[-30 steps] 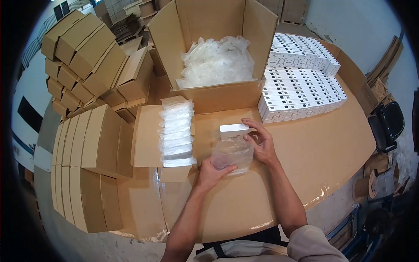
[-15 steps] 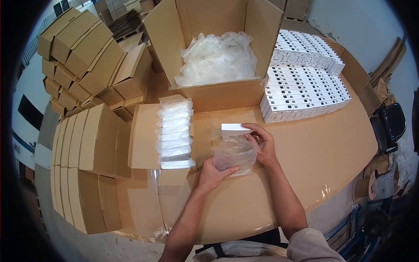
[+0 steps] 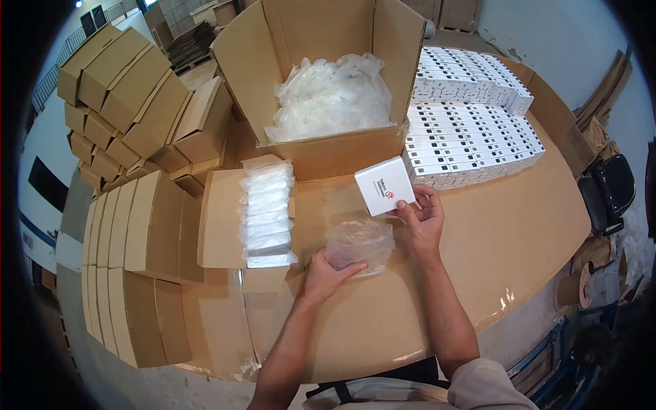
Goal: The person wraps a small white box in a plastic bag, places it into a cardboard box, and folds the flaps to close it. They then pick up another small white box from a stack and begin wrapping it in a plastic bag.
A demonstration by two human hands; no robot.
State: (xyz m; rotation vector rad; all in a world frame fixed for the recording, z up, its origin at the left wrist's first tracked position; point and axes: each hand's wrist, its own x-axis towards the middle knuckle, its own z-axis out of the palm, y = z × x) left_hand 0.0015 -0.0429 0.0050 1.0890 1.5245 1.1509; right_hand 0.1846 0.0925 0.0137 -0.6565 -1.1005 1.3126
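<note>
Gripping a white box (image 3: 383,184), the right hand (image 3: 426,224) held it (probably for clearance) beyond the bag (image 3: 363,242) the left hand (image 3: 329,275) pinched.

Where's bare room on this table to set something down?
Widest free patch: the cardboard tabletop right of the right hand, in front of the stacked white boxes. Smaller: between the forearms, this side of the clear plastic bag. Crowded: left, with brown cartons and bagged boxes; far side, with the large open carton.
</note>
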